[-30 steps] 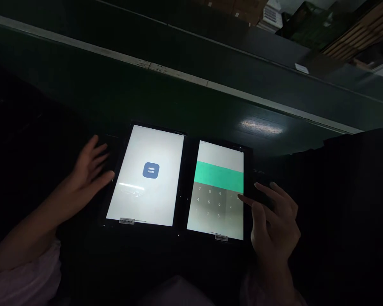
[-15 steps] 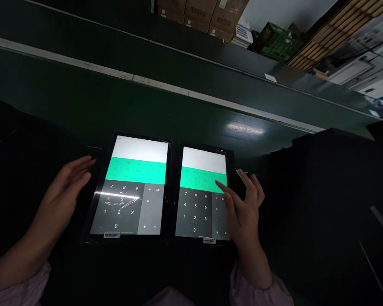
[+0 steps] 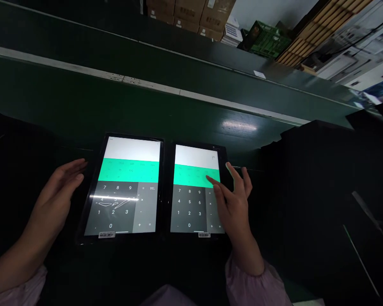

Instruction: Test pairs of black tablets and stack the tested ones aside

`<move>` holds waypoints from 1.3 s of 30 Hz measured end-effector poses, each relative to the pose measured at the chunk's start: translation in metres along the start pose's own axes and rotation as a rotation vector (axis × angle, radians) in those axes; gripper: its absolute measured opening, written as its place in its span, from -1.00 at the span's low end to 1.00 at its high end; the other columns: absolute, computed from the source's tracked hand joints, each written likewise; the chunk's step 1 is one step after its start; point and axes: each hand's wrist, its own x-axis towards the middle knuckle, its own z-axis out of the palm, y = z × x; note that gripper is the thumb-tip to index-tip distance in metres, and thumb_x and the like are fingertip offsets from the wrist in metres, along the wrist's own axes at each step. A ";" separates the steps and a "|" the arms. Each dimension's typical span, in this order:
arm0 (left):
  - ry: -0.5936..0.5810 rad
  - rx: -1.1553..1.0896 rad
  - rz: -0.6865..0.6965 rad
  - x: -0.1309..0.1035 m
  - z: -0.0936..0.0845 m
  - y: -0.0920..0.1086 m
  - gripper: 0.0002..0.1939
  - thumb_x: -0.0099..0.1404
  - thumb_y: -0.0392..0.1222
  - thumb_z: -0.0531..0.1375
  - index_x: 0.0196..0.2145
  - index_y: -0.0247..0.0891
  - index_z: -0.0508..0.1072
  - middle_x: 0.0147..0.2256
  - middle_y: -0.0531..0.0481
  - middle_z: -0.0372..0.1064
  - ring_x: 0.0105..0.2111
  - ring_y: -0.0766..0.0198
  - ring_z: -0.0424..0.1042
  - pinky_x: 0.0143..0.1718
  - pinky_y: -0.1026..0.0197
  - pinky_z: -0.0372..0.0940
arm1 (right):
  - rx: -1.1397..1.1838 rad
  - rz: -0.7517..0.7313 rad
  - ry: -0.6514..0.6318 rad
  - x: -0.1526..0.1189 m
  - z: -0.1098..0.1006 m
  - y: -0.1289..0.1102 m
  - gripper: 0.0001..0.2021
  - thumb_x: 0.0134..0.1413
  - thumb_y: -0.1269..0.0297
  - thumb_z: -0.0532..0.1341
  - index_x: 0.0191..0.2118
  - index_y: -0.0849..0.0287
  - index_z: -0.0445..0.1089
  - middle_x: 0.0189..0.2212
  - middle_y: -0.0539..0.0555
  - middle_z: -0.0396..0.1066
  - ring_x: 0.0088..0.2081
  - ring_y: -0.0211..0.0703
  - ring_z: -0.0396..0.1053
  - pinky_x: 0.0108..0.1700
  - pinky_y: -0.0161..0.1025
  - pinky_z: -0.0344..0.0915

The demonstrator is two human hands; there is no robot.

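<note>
Head view: right hand [image 3: 235,206], grasping nothing, fingers spread, index finger [image 3: 217,184] held out. Right tablet [image 3: 194,202], screen up, under that finger and reaching out to the hand's left; calculator displayed, one small mark in its white strip, fingertip at the green band; whether it presses or hovers cannot be told. Left tablet [image 3: 124,212], farther left of the right hand and just beside the left hand [image 3: 52,199], on that hand's right; calculator displayed, white strip blank, a streak of light [image 3: 115,198] across its number keys. Left hand: empty, loosely curled, apparently clear of the tablet's edge. Paper labels [image 3: 107,235] [image 3: 204,234], one at each tablet's near edge, between the hands. Green bench [image 3: 191,112], beyond both hands. Risks, by judgement: faint, closely set symbols in the green band could lead to a wrong key; the low thumb could brush a key; an unsteadied tablet could slide under a firm press; glare could hide a screen flaw.
</note>
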 end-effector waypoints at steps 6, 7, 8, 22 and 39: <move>-0.012 0.004 0.010 -0.002 0.001 0.000 -0.63 0.42 -0.09 0.19 0.15 -0.04 0.44 0.23 0.09 0.33 0.29 0.08 0.23 0.40 -0.08 0.04 | 0.022 -0.010 0.067 -0.002 -0.008 -0.010 -0.69 0.43 0.23 0.10 -0.09 0.13 0.62 0.30 0.20 0.25 0.44 0.37 -0.13 0.25 0.45 0.14; -0.009 0.012 0.005 -0.002 0.001 0.001 -0.63 0.41 -0.09 0.19 0.15 -0.05 0.44 0.23 0.09 0.33 0.29 0.07 0.23 0.40 -0.08 0.04 | 0.049 -0.060 0.062 -0.002 -0.009 -0.016 -0.71 0.41 0.28 0.12 -0.13 0.13 0.63 0.28 0.19 0.27 0.44 0.36 -0.11 0.25 0.43 0.15; -0.004 0.021 0.006 -0.003 0.001 0.001 -0.63 0.41 -0.08 0.19 0.15 -0.06 0.45 0.22 0.09 0.34 0.29 0.07 0.22 0.40 -0.07 0.05 | 0.074 -0.114 0.053 -0.002 -0.010 -0.022 -0.72 0.39 0.32 0.13 -0.17 0.12 0.63 0.27 0.18 0.28 0.44 0.35 -0.10 0.26 0.42 0.16; -0.005 0.051 0.014 -0.003 0.001 0.003 -0.60 0.40 -0.05 0.18 0.17 -0.04 0.44 0.22 0.06 0.34 0.29 0.04 0.23 0.40 -0.14 0.00 | 0.052 -0.172 -0.089 0.001 -0.003 -0.057 -0.74 0.37 0.35 0.15 -0.06 0.07 0.62 0.35 0.14 0.19 0.47 0.35 -0.25 0.28 0.42 0.15; -0.023 0.084 0.017 -0.002 -0.001 -0.001 -0.59 0.40 -0.02 0.19 0.17 0.01 0.43 0.23 0.07 0.33 0.29 0.01 0.22 0.41 -0.17 -0.03 | -0.027 0.030 0.033 -0.001 0.002 -0.015 -0.66 0.44 0.15 0.08 -0.02 0.10 0.60 0.37 0.18 0.15 0.46 0.39 -0.20 0.24 0.54 0.08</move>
